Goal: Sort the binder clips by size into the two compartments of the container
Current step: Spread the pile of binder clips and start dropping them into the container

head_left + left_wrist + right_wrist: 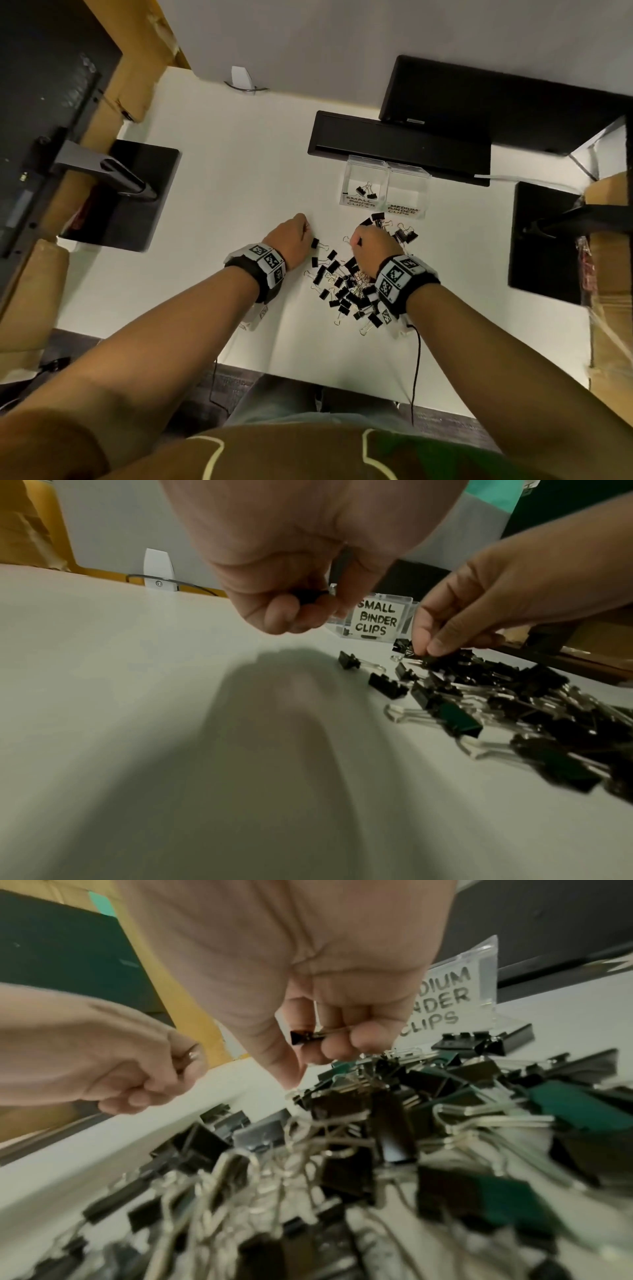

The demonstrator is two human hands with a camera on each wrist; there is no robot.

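Note:
A heap of black binder clips [346, 284] of mixed sizes lies on the white table [239, 171]. Behind it stands a clear container, its left compartment [363, 185] labelled SMALL BINDER CLIPS and its right compartment [407, 192] labelled MEDIUM BINDER CLIPS. A few small clips [366, 192] lie in the left one; I see none in the right. My left hand [303, 226] hovers left of the heap, fingers curled round a small black clip [311, 596]. My right hand [356, 240] is over the heap's far edge, gripping a small clip [303, 1037] in curled fingers.
A long black bar [397, 144] lies just behind the container. Black base plates stand at the left [137, 198] and right [544, 240], with cardboard boxes beyond them. A white holder [241, 78] sits at the back edge. Bare table lies left of the heap.

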